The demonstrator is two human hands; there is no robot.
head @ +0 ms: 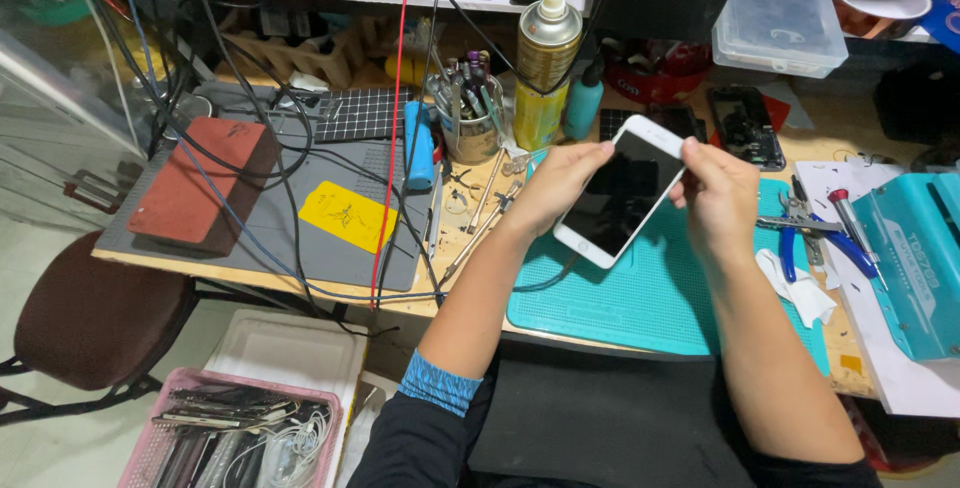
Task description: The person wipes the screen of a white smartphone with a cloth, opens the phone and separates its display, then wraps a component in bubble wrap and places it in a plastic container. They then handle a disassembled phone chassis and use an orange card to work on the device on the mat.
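Observation:
A white smartphone (622, 193) with a dark screen is held tilted above the teal cutting mat (650, 298). My left hand (555, 186) grips its left long edge, fingers reaching toward the top corner. My right hand (718, 198) holds the right edge, thumb side against the phone's upper right. Both forearms come up from the bottom of the view.
A spray can (545, 68), a teal bottle (584, 100) and a cup of tools (470, 113) stand behind. Blue-handled pliers (815, 238), tweezers and a teal device (915, 258) lie right. A grey mat (300, 218) with yellow sticker, red-brown block and cables sit left. A pink basket (225, 438) is below.

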